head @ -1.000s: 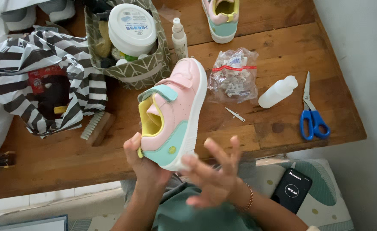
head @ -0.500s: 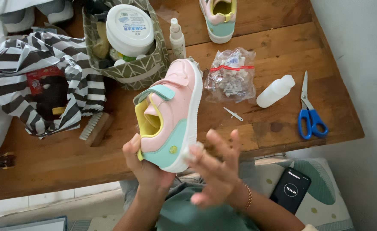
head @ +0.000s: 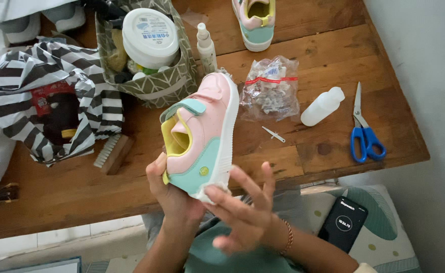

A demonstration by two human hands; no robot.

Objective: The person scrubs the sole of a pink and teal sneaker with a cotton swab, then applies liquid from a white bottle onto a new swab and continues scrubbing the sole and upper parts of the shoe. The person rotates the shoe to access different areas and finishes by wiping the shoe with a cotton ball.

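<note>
i see the left hand [head: 169, 189] clasping the heel of a smooth pink-and-mint child's sneaker [head: 202, 134], raised over the wooden table's [head: 308, 151] near edge; the right hand [head: 242, 215], fingers spread, touches its white sole, gripping nothing. a bristly brush [head: 112, 153] lies left, blue-handled scissors [head: 364, 132] well right.

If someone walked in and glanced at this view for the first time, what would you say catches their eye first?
The pink, mint and yellow child's shoe stands out at the centre, held up from the heel by the left hand while the right hand spreads its fingers against the white sole. Behind it on the wooden table, a striped black-and-white bag lies at the left. Blue-handled scissors lie near the right edge.
</note>
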